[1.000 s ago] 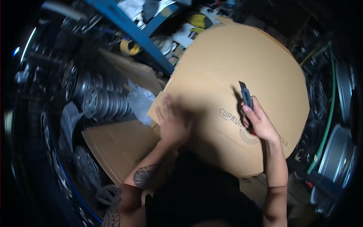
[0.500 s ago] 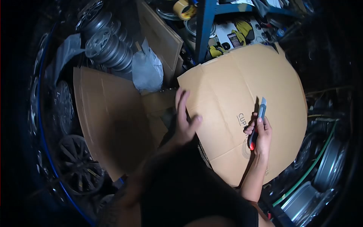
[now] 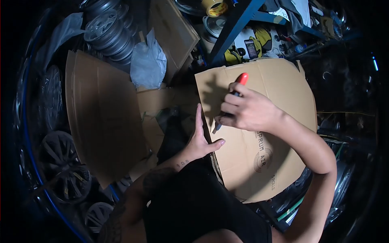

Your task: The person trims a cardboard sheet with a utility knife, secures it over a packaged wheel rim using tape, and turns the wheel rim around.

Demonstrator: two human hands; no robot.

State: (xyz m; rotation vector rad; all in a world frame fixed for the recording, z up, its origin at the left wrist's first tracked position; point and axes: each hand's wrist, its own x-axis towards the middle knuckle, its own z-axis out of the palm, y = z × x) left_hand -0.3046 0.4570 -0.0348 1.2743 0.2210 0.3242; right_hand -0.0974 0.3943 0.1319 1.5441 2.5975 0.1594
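Observation:
My right hand (image 3: 247,107) is closed around a utility knife (image 3: 242,79) with a red end and a dark body. Its tip points down at the left edge of a large cardboard sheet (image 3: 279,97), at or very near the surface. Black printing, including "AIR" and ring lines, marks the sheet. At that same edge my left hand (image 3: 201,141) rests with thumb spread over the cardboard and fingers stretched along the side. A second brown cardboard piece (image 3: 105,117) stands to the left.
Stacked metal wheel rims (image 3: 109,36) lie at the upper left, beside a whitish plastic bag (image 3: 148,62). Dark spoked wheels (image 3: 67,166) line the lower left. A blue metal frame (image 3: 237,32) rises behind the sheet, near a roll of tape (image 3: 214,7) and a phone (image 3: 251,47).
My right hand has moved left and up to the sheet's left edge, turning the knife from blade up to tip down. The left hand has shifted slightly along that edge.

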